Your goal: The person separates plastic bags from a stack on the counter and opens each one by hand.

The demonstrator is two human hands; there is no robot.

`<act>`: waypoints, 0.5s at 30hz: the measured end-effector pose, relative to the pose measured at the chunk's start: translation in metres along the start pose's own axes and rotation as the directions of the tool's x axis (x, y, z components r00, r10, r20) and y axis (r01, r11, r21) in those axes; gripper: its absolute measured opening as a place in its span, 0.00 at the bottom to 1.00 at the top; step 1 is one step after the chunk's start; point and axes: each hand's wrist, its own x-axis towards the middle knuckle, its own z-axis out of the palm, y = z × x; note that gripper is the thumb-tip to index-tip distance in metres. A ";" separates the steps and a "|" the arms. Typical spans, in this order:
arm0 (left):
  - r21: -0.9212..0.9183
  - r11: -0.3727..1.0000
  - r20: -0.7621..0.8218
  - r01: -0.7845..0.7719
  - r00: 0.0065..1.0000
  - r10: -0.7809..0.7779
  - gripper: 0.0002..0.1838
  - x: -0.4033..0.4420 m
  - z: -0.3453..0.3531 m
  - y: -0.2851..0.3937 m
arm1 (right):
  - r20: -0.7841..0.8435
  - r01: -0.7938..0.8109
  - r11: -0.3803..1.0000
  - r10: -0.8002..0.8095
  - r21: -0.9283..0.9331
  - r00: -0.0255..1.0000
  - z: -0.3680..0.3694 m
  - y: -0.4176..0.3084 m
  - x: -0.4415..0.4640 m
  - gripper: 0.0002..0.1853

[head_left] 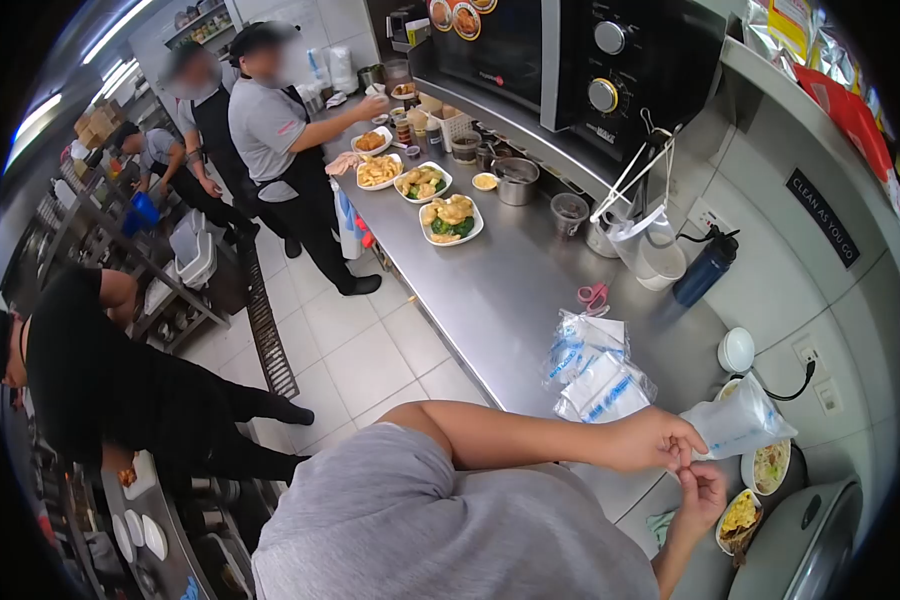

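My left hand (pixel 660 440) reaches across at the right of the view, fingers closed at the gathered end of a clear plastic bag (pixel 755 415) with blue print. Just below it, my right hand (pixel 705 492) is closed in a pinch, its fingertips meeting those of the left. What the right fingertips hold is too small to make out. The bag rests over a bowl of food (pixel 770 466). Nearby on the counter are flat clear packets with blue print (pixel 600 370) and pink-handled scissors (pixel 593 297).
The steel counter (pixel 510 310) carries plates of food (pixel 451 220), a metal pot (pixel 517 180) and a dark blue bottle (pixel 705 268). A microwave (pixel 610 70) sits on a shelf above. Several people work at the left, one in black (pixel 120 370) close by. A food dish (pixel 739 522) is beside my right hand.
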 end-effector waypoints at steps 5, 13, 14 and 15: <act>-0.037 0.999 -0.045 0.039 0.998 -0.040 0.20 -0.018 -0.002 -0.035 | -0.165 -0.159 0.959 0.200 0.233 0.966 0.070 -0.031 -0.012 0.07; 0.139 0.986 -0.125 0.097 0.989 -0.080 0.10 -0.028 -0.006 -0.006 | -0.050 -0.148 0.975 0.158 0.163 0.986 0.039 -0.018 -0.013 0.04; 0.128 0.988 -0.136 0.084 0.989 -0.066 0.10 -0.026 -0.003 -0.003 | -0.065 -0.119 0.987 0.126 0.104 0.990 0.032 -0.014 -0.012 0.05; 0.115 0.991 -0.149 0.070 0.987 -0.052 0.09 -0.023 0.000 -0.001 | -0.075 -0.091 0.995 0.094 0.042 0.993 0.022 -0.006 -0.011 0.06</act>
